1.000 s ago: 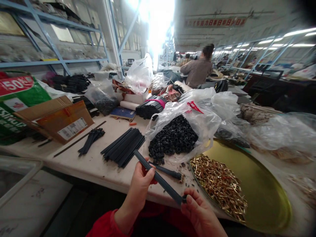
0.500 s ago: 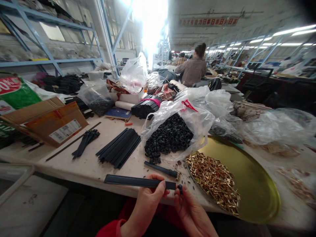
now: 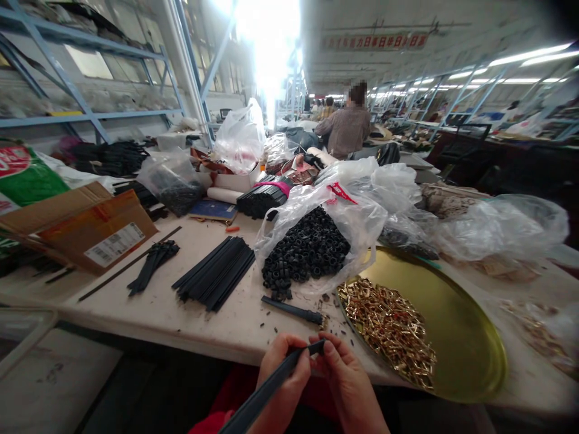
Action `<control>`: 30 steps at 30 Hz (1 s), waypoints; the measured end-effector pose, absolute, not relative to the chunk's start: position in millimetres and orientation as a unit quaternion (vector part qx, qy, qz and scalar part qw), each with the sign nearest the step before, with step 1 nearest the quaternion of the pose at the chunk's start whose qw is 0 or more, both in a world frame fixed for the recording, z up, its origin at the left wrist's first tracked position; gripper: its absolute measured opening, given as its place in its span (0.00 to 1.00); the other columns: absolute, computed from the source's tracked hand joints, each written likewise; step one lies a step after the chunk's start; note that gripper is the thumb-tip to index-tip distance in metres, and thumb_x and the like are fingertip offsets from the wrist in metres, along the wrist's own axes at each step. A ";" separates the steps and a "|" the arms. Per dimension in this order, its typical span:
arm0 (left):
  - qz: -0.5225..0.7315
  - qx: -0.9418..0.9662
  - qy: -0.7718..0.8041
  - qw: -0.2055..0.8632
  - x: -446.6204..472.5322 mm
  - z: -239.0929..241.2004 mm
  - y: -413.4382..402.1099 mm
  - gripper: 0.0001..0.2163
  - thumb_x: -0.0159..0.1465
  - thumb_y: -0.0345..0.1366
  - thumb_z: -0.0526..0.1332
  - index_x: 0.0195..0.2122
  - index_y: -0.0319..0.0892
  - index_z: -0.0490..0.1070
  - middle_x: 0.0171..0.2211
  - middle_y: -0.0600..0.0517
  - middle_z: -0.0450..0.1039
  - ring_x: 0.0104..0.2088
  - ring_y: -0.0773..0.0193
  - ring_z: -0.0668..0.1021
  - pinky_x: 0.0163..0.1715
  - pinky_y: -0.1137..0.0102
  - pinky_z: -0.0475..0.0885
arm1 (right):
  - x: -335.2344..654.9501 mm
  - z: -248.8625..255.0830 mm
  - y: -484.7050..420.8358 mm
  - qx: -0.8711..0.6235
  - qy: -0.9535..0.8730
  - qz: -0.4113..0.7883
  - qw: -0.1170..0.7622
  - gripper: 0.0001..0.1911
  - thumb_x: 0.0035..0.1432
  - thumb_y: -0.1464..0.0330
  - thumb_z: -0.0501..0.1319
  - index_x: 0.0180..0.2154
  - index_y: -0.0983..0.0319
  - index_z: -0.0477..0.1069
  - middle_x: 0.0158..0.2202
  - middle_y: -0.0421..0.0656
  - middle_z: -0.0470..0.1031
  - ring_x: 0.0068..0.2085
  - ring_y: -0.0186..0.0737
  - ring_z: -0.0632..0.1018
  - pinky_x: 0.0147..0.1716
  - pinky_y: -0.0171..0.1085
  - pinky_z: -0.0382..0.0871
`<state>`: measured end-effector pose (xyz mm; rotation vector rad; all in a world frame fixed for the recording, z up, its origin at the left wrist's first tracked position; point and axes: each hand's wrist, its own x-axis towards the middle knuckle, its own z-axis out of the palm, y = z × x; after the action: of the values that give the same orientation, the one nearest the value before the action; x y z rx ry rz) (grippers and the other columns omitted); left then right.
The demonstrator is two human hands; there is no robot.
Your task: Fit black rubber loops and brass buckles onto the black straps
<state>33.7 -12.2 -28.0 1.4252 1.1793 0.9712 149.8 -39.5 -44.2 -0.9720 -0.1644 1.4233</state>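
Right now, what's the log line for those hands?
left hand: grips dark strap | right hand: closed at strap's tip | nearby: black loops in clear bag, metal pieces on gold tray

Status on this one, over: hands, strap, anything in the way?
Left hand grips black strap. Right hand at the strap's tip, its grip partly hidden. Second strap lies beyond the hands, gold tray to the right; neither appears in the way.

I see pale blue metal shelves [image 3: 136,113] at my left, strong white light [image 3: 274,48] ahead, and long white ceiling lamps [image 3: 530,55] rightward.
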 end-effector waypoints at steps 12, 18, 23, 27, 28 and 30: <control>0.314 0.668 0.430 0.520 25.7 -9.8 -12.8 0.04 0.57 0.33 0.56 0.31 0.41 0.69 0.28 0.52 0.72 0.30 0.65 0.73 0.31 0.73 0.68 | 165.5 -45.0 -51.5 -0.461 -0.246 0.629 0.576 0.16 0.40 0.60 0.70 0.32 0.61 0.75 0.26 0.40 0.76 0.29 0.38 0.75 0.31 0.36 0.68; 0.121 0.438 0.308 0.836 3.4 15.0 5.8 0.18 0.56 0.40 0.61 0.47 0.41 0.69 0.43 0.46 0.74 0.40 0.60 0.76 0.39 0.70 0.68 | 192.6 -31.6 -48.2 -0.497 -0.247 0.603 0.573 0.18 0.41 0.64 0.70 0.35 0.61 0.70 0.25 0.36 0.71 0.25 0.32 0.71 0.26 0.32 0.65; 0.037 0.506 0.329 0.796 11.1 14.2 7.7 0.19 0.58 0.41 0.58 0.51 0.41 0.65 0.29 0.51 0.74 0.27 0.68 0.75 0.27 0.77 0.66 | 189.1 -36.8 -41.7 -0.544 -0.349 0.529 0.550 0.20 0.42 0.69 0.68 0.41 0.59 0.70 0.29 0.37 0.72 0.31 0.37 0.72 0.32 0.35 0.66; 0.096 0.573 0.404 0.706 30.7 -10.2 -1.3 0.24 0.63 0.42 0.49 0.59 0.38 0.52 0.20 0.58 0.65 0.14 0.73 0.62 0.14 0.79 0.55 | 178.6 -45.6 -38.5 -0.588 -0.414 0.471 0.511 0.26 0.46 0.73 0.64 0.49 0.57 0.66 0.46 0.43 0.72 0.43 0.42 0.74 0.44 0.38 0.65; 0.114 0.573 0.413 0.699 33.4 -15.2 -2.1 0.27 0.63 0.44 0.47 0.61 0.38 0.46 0.18 0.59 0.63 0.13 0.73 0.60 0.13 0.79 0.53 | 178.9 -45.7 -38.3 -0.588 -0.433 0.471 0.495 0.27 0.47 0.72 0.63 0.51 0.57 0.64 0.49 0.44 0.71 0.44 0.43 0.74 0.45 0.39 0.65; 0.144 0.582 0.410 0.688 36.0 -20.9 -1.3 0.30 0.64 0.46 0.45 0.63 0.36 0.38 0.16 0.61 0.60 0.13 0.72 0.57 0.13 0.78 0.52 | 185.4 -42.6 -37.1 -0.582 -0.484 0.467 0.457 0.28 0.51 0.70 0.60 0.55 0.57 0.59 0.49 0.45 0.71 0.43 0.43 0.75 0.44 0.39 0.66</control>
<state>36.0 -1.3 -20.9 1.3018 0.9177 0.3226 185.4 -37.1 -42.6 -1.4354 -1.1922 1.1514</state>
